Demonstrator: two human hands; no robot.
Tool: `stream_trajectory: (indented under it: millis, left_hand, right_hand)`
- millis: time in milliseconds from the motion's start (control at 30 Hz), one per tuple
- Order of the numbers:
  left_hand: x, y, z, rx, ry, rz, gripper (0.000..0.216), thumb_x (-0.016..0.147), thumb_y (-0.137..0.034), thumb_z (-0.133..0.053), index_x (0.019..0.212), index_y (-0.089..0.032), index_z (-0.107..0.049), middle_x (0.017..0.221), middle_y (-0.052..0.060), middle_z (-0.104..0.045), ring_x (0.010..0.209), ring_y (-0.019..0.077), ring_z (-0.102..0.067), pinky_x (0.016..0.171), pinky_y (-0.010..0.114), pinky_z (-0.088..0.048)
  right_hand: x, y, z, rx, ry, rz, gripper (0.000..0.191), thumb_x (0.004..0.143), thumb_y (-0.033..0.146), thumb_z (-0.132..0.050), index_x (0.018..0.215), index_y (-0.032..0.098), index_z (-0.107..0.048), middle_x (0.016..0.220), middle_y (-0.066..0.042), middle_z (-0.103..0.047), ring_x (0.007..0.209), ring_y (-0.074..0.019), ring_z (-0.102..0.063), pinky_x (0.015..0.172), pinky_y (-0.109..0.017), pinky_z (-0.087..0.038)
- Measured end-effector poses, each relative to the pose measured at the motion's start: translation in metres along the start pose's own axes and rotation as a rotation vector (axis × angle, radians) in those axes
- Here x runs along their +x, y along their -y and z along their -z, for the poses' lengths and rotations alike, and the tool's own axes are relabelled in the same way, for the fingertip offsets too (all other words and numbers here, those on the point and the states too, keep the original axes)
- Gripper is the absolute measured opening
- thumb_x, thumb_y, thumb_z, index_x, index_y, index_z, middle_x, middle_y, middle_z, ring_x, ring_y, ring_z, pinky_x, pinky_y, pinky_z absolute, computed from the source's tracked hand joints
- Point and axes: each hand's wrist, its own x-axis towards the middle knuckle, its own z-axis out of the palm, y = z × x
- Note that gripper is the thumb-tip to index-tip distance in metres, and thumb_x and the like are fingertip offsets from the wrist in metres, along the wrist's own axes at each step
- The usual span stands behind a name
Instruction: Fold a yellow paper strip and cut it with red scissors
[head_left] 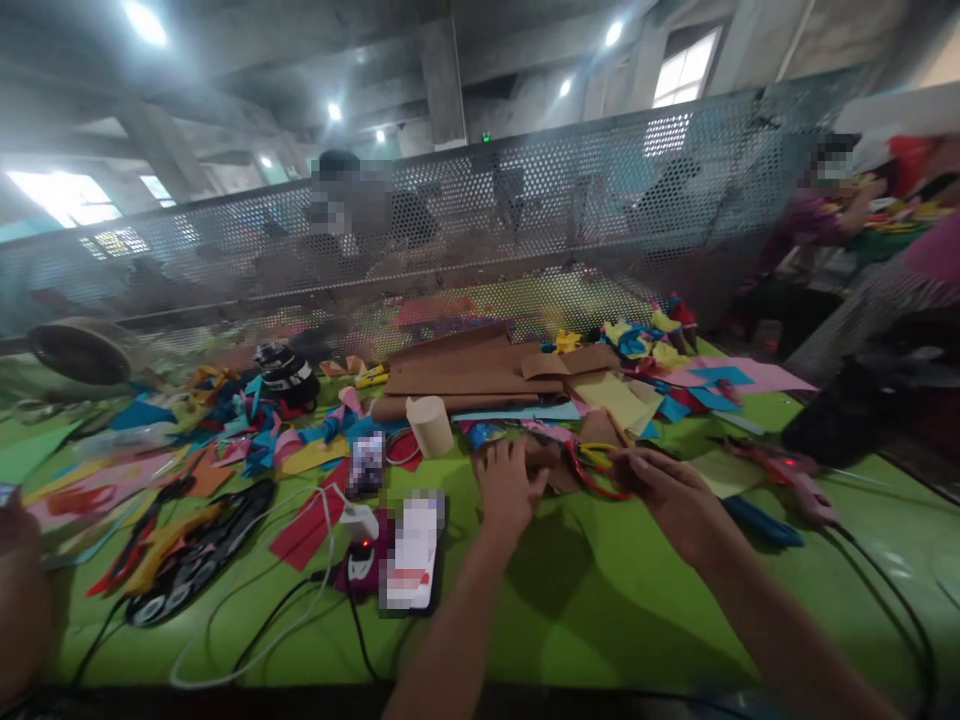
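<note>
— What are the fingers doing?
— The left hand [508, 487] presses curled fingers on a brown paper piece [546, 462] at centre frame; the right hand [670, 497] pinches its other edge, beside red scissors [587, 473].
— And around them?
— A green table [600, 600], a phone [413, 551] lower left.

Matt green tabletop [600, 600]; brown paper sheets [472, 375], dull; perforated metal screen [525, 210]; the red-handled scissors [592, 475] look like glossy plastic.
</note>
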Motion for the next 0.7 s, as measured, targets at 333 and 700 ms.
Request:
stream_trajectory:
  millis: [333,700]
  left_hand:
    - [-0.033,-0.053,0.003,-0.185,0.186,-0.342,0.031,0.104,-0.039,-0.043,0.107,-0.023,-0.070,0.103,0.009,-0.075,0.099,0.0264,-0.065,0.093,0.039,-0.042]
    - [-0.080,-0.047,0.015,-0.098,0.145,-0.313,0.028,0.103,-0.026,-0.042,0.092,-0.020,-0.066,0.089,0.010,-0.072,0.086,0.0253,-0.065,0.078,0.036,-0.045]
  right_hand:
    - [-0.026,-0.008,0.001,0.076,0.076,-0.027,0.035,0.077,0.058,-0.079,0.092,0.027,-0.083,0.095,-0.009,-0.083,0.087,-0.0285,-0.077,0.079,-0.044,-0.061]
    - [-0.053,-0.001,0.014,-0.062,0.075,-0.049,0.038,0.074,0.059,-0.081,0.095,0.027,-0.084,0.104,-0.011,-0.082,0.077,-0.0258,-0.074,0.072,-0.041,-0.061]
